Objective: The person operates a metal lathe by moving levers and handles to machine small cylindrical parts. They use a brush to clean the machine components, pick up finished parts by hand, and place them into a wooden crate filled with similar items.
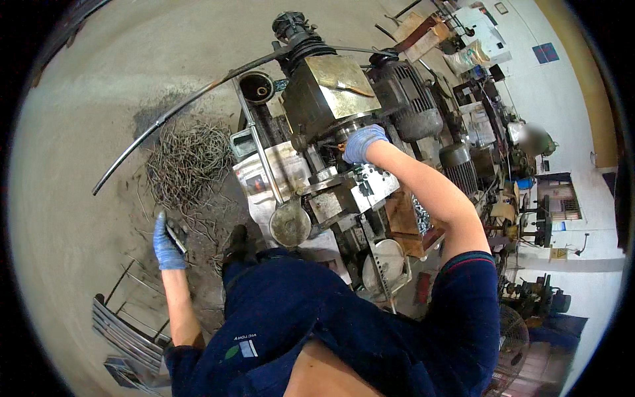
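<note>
My left hand, in a blue glove, is held out over the floor at the left. Its fingers are curled round a small dark and silvery metal piece, whose kind I cannot make out. My right hand, gloved in blue too, reaches to the round metal spindle end of an oily metalworking machine. Those fingers are bent in against the machine beside a small orange-brown part; what they grip is hidden. Just below that hand is a pale, oil-spotted block.
A long bar juts left from the machine's top. Tangled metal shavings heap on the floor. A lever handle, newspaper, a round plate and an electric motor surround the work area. Metal rods lie lower left.
</note>
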{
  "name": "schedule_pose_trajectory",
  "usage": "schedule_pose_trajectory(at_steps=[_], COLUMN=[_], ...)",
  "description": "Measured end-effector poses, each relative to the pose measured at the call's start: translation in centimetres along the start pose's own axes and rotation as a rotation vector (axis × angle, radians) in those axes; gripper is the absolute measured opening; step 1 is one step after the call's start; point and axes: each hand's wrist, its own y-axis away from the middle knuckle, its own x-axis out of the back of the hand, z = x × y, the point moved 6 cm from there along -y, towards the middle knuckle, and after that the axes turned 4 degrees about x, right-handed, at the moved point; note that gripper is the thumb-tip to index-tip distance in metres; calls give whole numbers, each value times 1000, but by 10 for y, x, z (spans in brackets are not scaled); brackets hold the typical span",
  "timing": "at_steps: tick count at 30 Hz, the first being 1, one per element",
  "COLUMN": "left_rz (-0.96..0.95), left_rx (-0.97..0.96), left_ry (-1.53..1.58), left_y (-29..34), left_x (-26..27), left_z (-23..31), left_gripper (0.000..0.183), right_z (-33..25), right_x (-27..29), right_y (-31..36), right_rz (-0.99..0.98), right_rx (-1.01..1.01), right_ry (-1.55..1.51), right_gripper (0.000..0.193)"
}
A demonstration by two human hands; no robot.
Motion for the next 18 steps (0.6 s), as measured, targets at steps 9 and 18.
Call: schedule_pose_trajectory(at_steps=[9,18], left_rz=[11,8], left_rx=[43,61], left_ry=[-20,-65], left_y=[-10,-5], left_x=[17,24], left_z=[-8,14], left_gripper=[18,21], right_z=[-10,-67], right_x=[-1,-38], right_y=[16,111], right_rz=[34,-235], right_rx=[-58,225], right_ry=[-53,-104], right_gripper=[35,43])
